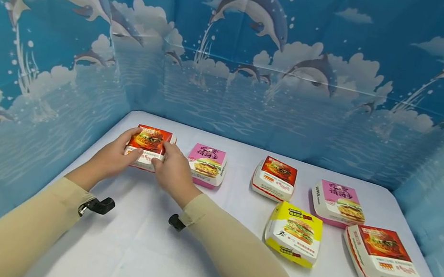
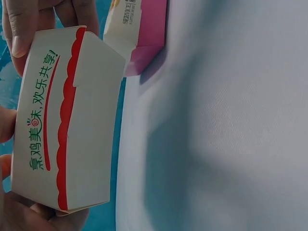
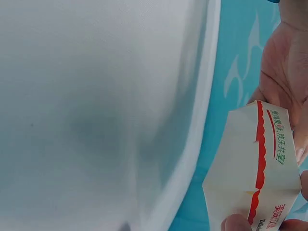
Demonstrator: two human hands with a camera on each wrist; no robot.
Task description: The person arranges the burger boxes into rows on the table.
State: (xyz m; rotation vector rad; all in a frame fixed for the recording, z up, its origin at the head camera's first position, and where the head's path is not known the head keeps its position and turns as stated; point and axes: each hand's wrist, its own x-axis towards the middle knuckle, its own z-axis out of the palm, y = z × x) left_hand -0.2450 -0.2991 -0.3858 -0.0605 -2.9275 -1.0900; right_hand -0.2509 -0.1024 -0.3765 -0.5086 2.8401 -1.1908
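At the table's far left corner, both hands hold a red-and-white burger box point(image 1: 150, 145) with a burger picture on its lid. My left hand point(image 1: 117, 158) grips its left side, thumb at the front edge. On the opposite side, my right hand point(image 1: 176, 170) grips it with the thumb at the near right corner. A pink-and-white burger box point(image 1: 206, 166) stands just right of that hand. In the left wrist view, the held box point(image 2: 72, 125) shows a red scalloped band and green lettering; it is closed. The right wrist view shows my left hand point(image 3: 284, 72) on one end.
Toward the right stand a smaller red box point(image 1: 274, 178), another pink box point(image 1: 339, 203), a yellow box point(image 1: 294, 232) and a large red box point(image 1: 381, 255). Dolphin-printed blue curtains point(image 1: 229, 91) wall in the white table point(image 1: 143, 252) at the back and sides.
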